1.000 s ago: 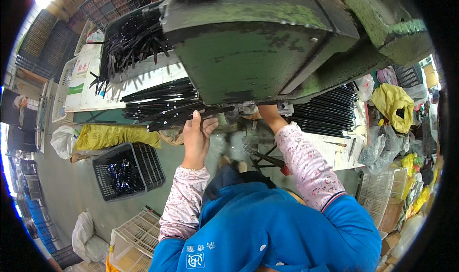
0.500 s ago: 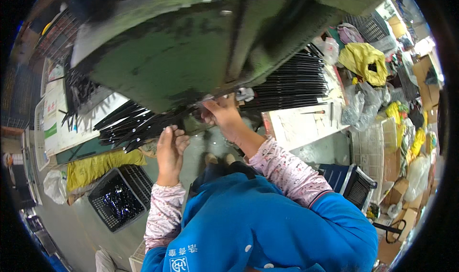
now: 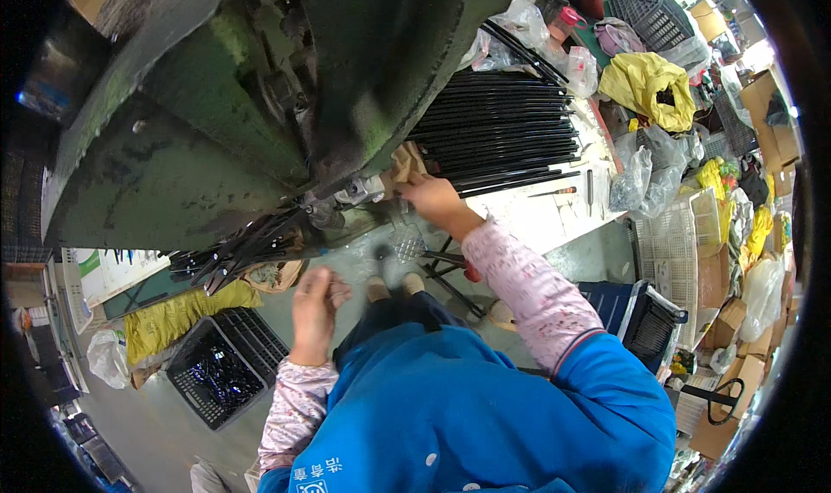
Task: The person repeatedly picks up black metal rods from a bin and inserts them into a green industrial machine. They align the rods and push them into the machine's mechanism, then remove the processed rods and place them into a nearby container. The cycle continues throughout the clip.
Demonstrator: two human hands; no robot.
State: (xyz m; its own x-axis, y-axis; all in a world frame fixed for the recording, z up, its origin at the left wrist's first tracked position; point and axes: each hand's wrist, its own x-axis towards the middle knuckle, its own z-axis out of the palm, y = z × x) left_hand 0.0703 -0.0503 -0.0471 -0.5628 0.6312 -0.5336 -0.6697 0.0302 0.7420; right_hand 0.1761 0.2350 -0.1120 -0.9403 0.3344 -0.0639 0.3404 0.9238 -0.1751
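A large green machine (image 3: 199, 147) with worn, chipped paint fills the upper left. Next to its lower metal fitting (image 3: 359, 190), my right hand (image 3: 433, 200) is closed, its fingertips against a crumpled brown piece (image 3: 405, 160); what they grip is hidden. Long black rods (image 3: 502, 121) lie side by side in a thick row just beyond that hand. My left hand (image 3: 315, 313) is raised in front of my body, fingers curled in toward the thumb; anything inside is too small to make out. Behind it, a loose bundle of black rods (image 3: 234, 251) sticks out under the machine.
A black crate (image 3: 208, 376) with shiny dark pieces stands on the floor at left, by a yellow sack (image 3: 182, 315). At right are a white table (image 3: 550, 216), a blue crate (image 3: 610, 307), a white basket (image 3: 671, 242), another yellow sack (image 3: 649, 90) and plastic bags (image 3: 645, 181).
My left hand has drawn back toward my body, away from the rods. My right hand has shifted right, to the brown piece beside the rod row. The view has turned, showing more of the machine's underside.
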